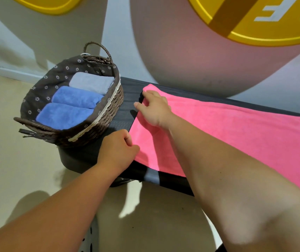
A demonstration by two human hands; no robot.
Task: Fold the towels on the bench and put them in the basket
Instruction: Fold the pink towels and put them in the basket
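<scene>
Two bare forearms fill the foreground, both cut off by the bottom edge. The left hand is curled at the near left corner of the bright pink fleecy towel, its fingers closed on the hem; the fingertips tuck out of sight, so how much cloth they hold is hard to make out. The right hand sits at the far left corner of that towel, fingers bent and pinching the edge, thumb sticking out past the cloth. The towel lies spread flat on the dark ribbed surface, soft and smooth with faint creases; its right end runs out of frame. Just left of the towel stands the brown woven oval basket with a flower-dotted dark liner and a looped rope handle, overhanging the surface's end. Inside it: two blue rolled towels and one grey rolled towel, side by side and touching.
</scene>
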